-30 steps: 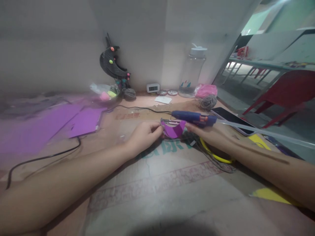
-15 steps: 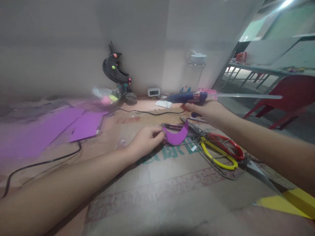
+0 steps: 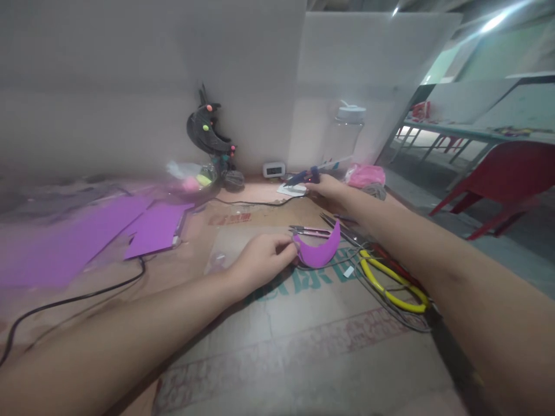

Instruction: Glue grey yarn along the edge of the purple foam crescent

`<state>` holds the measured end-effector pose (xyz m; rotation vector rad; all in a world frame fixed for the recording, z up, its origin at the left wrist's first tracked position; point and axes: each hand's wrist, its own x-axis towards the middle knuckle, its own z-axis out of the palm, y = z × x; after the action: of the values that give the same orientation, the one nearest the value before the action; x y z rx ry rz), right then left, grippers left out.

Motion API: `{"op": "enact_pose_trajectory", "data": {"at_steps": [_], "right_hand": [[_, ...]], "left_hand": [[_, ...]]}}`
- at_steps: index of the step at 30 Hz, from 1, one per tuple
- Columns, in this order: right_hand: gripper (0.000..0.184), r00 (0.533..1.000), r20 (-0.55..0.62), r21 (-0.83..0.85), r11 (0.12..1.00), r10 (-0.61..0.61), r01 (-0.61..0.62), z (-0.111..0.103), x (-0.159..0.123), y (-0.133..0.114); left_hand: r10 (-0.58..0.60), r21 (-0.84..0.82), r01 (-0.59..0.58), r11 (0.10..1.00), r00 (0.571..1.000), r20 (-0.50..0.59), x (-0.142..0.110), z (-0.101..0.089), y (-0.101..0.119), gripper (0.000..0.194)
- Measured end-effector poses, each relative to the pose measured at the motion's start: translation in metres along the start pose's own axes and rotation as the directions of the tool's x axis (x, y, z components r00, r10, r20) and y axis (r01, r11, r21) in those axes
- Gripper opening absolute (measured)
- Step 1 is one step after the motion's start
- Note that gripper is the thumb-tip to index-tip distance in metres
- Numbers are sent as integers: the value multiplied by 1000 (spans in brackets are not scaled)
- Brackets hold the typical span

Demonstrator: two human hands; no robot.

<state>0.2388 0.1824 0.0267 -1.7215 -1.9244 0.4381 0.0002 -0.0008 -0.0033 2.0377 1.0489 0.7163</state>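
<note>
My left hand [image 3: 262, 260] pinches the left end of a curved purple foam piece [image 3: 318, 252] that rests on the cardboard-covered table [image 3: 303, 341]. My right hand [image 3: 326, 188] reaches far back toward the wall, closed round the blue glue gun [image 3: 303, 176], which sits low over a white paper by the small clock. Yellow-handled scissors [image 3: 390, 283] and small snips [image 3: 310, 231] lie just right of and behind the foam piece.
Purple foam sheets [image 3: 108, 231] lie at the left with a black cable [image 3: 78, 297] running under them. At the wall stand a black crescent ornament [image 3: 207, 130], a small digital clock [image 3: 273, 169], a clear water bottle [image 3: 347, 133] and a pink bundle [image 3: 365, 174]. A red chair [image 3: 503, 179] stands at the right.
My right hand carried the glue gun from beside the foam piece up and back to the table's far edge near the clock. My left hand kept hold of the foam piece.
</note>
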Motion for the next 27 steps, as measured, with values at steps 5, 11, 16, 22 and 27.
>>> {"op": "enact_pose_trajectory", "data": {"at_steps": [5,11,16,22,27], "right_hand": [[51,1000,-22,-93,996,-11,8,-5,4,14],[51,996,-64,-128,990,-62,53,-20,-28,17],[34,928,-329,-82,985,-173,154,-38,-89,-2],[37,948,-169,113,950,-269,290,-37,-167,-32],[31,958,183,235,956,-222,177,-20,-198,-43]], "left_hand": [[5,-9,-5,1000,1000,-1,0,0,-1,33],[36,-19,-37,999,998,-55,-3,-3,10,33],[28,-72,-40,997,987,-158,-5,-5,15,36],[-32,-214,-40,976,946,-324,-4,-4,9,32],[-67,-272,-30,962,938,-340,-1,-6,5,30]]}}
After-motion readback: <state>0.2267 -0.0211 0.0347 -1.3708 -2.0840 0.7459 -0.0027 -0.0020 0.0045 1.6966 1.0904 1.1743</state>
